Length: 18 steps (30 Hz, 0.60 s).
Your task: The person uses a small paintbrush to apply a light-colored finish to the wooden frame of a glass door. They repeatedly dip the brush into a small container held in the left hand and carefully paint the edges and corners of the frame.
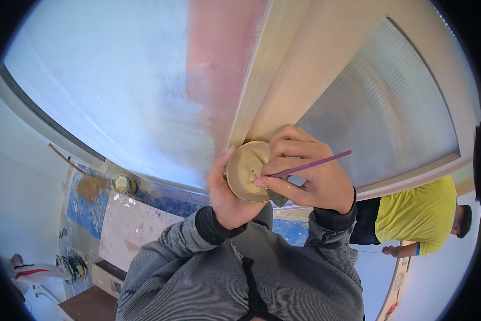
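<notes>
In front of my chest, my left hand [228, 200] is wrapped round a small round paper bowl [233, 179] with beige paint [244, 167] in it. My right hand [323, 184] pinches a thin paintbrush [318, 162] with a purple handle. Its tip points down into the bowl, where the fingers partly hide it. Below the right fingers, beside the bowl's rim, is a dark green-grey flat piece [276, 199]; whether the hand holds it cannot be told. A pale wooden door frame [267, 91] stands just beyond the bowl.
Left of the frame is a white wall with a pink patch [219, 53]; right, a ribbed glass panel [385, 101]. A paint can [123, 184], a broom [90, 187] and a stained board [130, 227] lie on the left. A person in a yellow shirt [417, 214] stands at right.
</notes>
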Each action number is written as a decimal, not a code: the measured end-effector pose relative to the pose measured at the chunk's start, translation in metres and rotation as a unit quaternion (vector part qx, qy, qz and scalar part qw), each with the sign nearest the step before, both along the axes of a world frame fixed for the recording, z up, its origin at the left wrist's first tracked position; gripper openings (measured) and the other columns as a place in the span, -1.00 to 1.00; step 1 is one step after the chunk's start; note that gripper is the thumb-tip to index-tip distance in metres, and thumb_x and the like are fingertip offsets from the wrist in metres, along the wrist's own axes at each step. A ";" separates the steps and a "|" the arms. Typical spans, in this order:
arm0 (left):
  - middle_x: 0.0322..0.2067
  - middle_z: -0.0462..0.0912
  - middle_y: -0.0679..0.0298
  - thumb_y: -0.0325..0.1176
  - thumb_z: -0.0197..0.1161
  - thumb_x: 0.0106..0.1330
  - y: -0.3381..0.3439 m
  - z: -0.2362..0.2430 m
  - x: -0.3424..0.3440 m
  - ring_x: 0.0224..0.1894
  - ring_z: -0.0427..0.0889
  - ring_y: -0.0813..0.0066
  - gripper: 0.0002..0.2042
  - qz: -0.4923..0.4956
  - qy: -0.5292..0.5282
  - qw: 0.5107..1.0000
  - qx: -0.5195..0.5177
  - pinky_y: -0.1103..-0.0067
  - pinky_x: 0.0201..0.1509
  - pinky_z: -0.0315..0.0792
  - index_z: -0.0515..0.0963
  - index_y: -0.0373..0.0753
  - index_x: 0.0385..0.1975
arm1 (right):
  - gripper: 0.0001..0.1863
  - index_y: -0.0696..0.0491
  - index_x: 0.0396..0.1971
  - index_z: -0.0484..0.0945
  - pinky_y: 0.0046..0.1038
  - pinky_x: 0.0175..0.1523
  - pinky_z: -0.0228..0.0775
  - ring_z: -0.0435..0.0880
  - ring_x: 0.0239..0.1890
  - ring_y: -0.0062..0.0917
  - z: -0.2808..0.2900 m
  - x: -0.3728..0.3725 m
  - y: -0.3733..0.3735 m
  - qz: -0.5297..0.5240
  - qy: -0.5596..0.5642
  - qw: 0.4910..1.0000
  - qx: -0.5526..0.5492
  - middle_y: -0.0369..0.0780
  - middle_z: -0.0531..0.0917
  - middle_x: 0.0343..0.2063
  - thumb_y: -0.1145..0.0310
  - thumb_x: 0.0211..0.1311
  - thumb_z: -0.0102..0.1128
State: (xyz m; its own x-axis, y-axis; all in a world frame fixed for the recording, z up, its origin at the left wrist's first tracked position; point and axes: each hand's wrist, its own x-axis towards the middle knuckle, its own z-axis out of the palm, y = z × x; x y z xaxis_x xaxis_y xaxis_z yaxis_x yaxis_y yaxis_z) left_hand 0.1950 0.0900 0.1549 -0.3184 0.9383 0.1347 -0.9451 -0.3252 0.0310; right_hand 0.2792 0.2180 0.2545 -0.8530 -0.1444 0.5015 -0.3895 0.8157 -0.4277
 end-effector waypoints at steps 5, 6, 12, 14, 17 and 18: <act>0.07 0.59 0.17 0.05 -0.11 0.46 0.005 -0.002 -0.002 0.11 0.56 0.27 -0.49 0.006 -0.006 1.000 0.001 0.33 0.22 0.40 0.49 -0.22 0.14 | -0.84 0.12 -0.48 0.70 -0.34 -0.19 0.43 0.53 -0.25 -0.33 0.001 -0.002 0.004 0.009 -0.007 1.000 0.004 -0.26 0.58 -0.47 0.40 -0.04 0.49; 0.07 0.59 0.17 0.05 -0.11 0.46 0.006 -0.003 -0.003 0.10 0.56 0.27 -0.49 0.006 -0.008 1.000 0.004 0.33 0.22 0.40 0.49 -0.22 0.14 | -0.85 0.12 -0.47 0.70 -0.34 -0.18 0.43 0.53 -0.24 -0.32 0.001 -0.003 0.006 0.013 -0.009 1.000 0.002 -0.26 0.59 -0.47 0.41 -0.04 0.49; 0.06 0.59 0.17 0.08 -0.13 0.46 0.023 -0.003 -0.016 0.08 0.57 0.24 -0.46 0.002 -0.009 1.000 -0.006 0.30 0.16 0.44 0.49 -0.22 0.15 | -0.84 0.11 -0.41 0.74 -0.36 -0.14 0.46 0.57 -0.20 -0.32 -0.001 -0.011 0.034 0.030 -0.016 0.996 -0.085 -0.27 0.66 -0.43 0.45 -0.05 0.51; 0.03 0.59 0.16 0.13 -0.14 0.45 0.037 -0.008 -0.026 0.04 0.58 0.20 -0.44 -0.005 -0.009 1.000 -0.013 0.26 0.09 0.45 0.49 -0.21 0.14 | -0.83 0.12 -0.38 0.76 -0.37 -0.13 0.46 0.58 -0.20 -0.33 -0.007 -0.018 0.051 0.024 -0.007 0.992 -0.121 -0.26 0.68 -0.44 0.47 -0.04 0.51; -0.02 0.59 0.13 0.21 -0.15 0.42 0.033 -0.010 -0.026 -0.04 0.58 0.14 -0.40 -0.018 -0.017 0.999 -0.031 0.21 -0.05 0.46 0.49 -0.20 0.10 | -0.82 0.14 -0.35 0.77 -0.39 -0.16 0.46 0.60 -0.23 -0.36 -0.024 -0.016 0.057 0.032 0.029 0.982 -0.186 -0.23 0.70 -0.48 0.50 -0.03 0.50; -0.03 0.59 0.13 0.22 -0.15 0.42 0.037 -0.006 -0.032 -0.06 0.58 0.14 -0.39 -0.018 -0.024 0.998 -0.056 0.21 -0.08 0.45 0.49 -0.20 0.10 | -0.81 0.15 -0.34 0.77 -0.39 -0.17 0.46 0.61 -0.25 -0.36 -0.029 -0.020 0.062 0.032 0.044 0.979 -0.199 -0.22 0.70 -0.48 0.52 -0.03 0.49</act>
